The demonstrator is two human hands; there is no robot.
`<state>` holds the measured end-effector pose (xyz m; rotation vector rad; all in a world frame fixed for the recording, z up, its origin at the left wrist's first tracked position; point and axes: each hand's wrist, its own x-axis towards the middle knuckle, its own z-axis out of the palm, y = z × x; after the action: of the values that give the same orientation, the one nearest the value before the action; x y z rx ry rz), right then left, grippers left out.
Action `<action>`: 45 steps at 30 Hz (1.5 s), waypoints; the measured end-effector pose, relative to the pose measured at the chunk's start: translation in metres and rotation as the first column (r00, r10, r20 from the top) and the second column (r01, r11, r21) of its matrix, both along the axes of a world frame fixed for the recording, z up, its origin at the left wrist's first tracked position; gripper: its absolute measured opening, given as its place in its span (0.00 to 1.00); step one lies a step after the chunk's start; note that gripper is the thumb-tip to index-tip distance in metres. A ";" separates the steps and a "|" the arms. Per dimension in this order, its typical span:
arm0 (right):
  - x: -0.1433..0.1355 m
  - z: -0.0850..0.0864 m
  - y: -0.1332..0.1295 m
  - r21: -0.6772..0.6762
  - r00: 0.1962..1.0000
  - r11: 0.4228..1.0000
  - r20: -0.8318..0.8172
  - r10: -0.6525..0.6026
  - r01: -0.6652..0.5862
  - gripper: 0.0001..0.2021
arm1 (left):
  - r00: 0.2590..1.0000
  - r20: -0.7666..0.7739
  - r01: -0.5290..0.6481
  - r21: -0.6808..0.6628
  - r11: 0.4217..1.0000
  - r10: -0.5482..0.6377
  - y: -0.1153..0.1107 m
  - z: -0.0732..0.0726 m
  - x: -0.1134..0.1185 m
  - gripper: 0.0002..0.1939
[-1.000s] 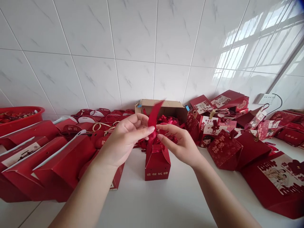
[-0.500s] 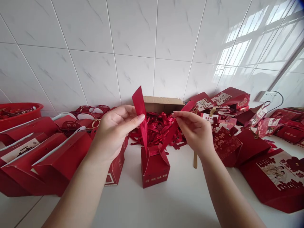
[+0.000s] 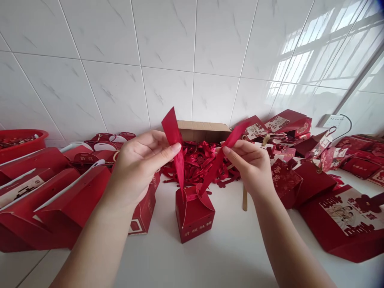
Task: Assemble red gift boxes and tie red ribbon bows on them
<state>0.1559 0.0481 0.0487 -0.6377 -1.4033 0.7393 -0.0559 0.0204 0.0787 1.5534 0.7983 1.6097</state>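
Between my two hands a small red gift box (image 3: 195, 216) with gold lettering stands on the white table. A dark red satin ribbon (image 3: 179, 168) runs up in two ends from the top of the box. My left hand (image 3: 147, 160) pinches one end between thumb and fingers, and its slanted tip sticks up above the hand. The other end is pinched by my right hand (image 3: 246, 160), with the tip pointing up to the right. Both ends look taut and form a V over the box.
Behind the box lies a heap of red ribbons (image 3: 199, 160) before an open cardboard box (image 3: 204, 127). Red gift boxes (image 3: 75, 204) line the left, near a red basin (image 3: 24, 142). Decorated red boxes (image 3: 345, 220) crowd the right. A power socket (image 3: 331, 121) is by the tiled wall.
My right hand now pinches its ribbon end with the tip standing out above the fingers. The small box has turned slightly, and the view has shifted a little.
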 end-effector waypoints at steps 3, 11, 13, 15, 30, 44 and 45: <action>-0.002 -0.002 0.003 -0.035 0.999 0.999 0.016 0.043 -0.042 0.08 | 0.999 0.030 -0.043 -0.011 0.999 0.044 0.003 0.001 -0.004 0.04; 0.000 -0.004 0.004 0.065 0.997 0.996 0.049 -0.067 0.064 0.06 | 0.996 0.061 -0.064 0.066 0.996 0.060 0.001 0.004 -0.007 0.04; 0.002 -0.002 0.000 0.089 0.994 0.991 0.037 -0.098 0.095 0.06 | 0.996 0.061 -0.071 0.076 0.995 0.067 0.001 0.003 -0.007 0.03; 0.003 -0.001 -0.003 0.085 0.995 0.992 0.037 -0.097 0.093 0.06 | 0.995 0.064 -0.082 0.078 0.994 0.077 0.002 0.003 -0.007 0.03; 0.006 0.003 -0.010 0.024 0.999 0.999 -0.028 -0.042 0.043 0.06 | 0.981 -0.007 -0.195 0.025 0.981 0.195 0.002 0.000 -0.004 0.06; 0.007 0.006 -0.012 0.033 0.998 0.998 -0.042 -0.043 0.045 0.06 | 0.842 -0.074 -0.467 0.395 0.791 0.534 -0.023 0.009 0.014 0.07; 0.007 0.006 -0.013 0.031 0.998 0.999 -0.043 -0.035 0.036 0.06 | 0.823 -0.082 -0.480 0.429 0.766 0.562 -0.023 0.008 0.014 0.07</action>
<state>0.1632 0.0354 0.0546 -0.6179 -1.3592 0.6974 -0.0418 -0.0027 0.0865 1.9181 1.1589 2.1408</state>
